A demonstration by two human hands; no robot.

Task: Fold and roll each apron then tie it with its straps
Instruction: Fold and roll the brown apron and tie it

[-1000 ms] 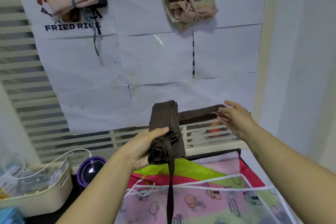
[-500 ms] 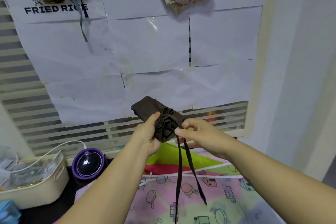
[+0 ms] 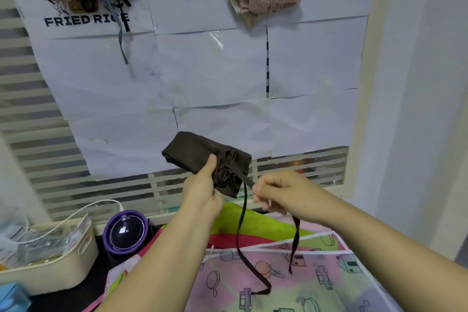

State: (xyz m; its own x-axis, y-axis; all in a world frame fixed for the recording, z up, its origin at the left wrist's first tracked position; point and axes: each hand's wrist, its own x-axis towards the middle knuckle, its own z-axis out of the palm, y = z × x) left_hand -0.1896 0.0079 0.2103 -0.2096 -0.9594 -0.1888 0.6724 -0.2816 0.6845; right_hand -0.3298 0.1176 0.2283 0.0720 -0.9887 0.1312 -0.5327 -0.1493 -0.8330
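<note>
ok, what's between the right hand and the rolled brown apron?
Head view: one brown strap stretched from the rolled brown apron to the right hand, which pinches it.

You are looking down at a dark tabletop (image 3: 71,299) that is carrying a printed apron (image 3: 291,286), pink and green with white edging, spreading over its right part. A cream basket (image 3: 50,276) is sitting on the left, and a round purple device (image 3: 125,233) is standing between the two. A white cable (image 3: 76,215) is running from the device toward the basket, and a blue object (image 3: 12,296) is showing at the bottom-left corner.
</note>
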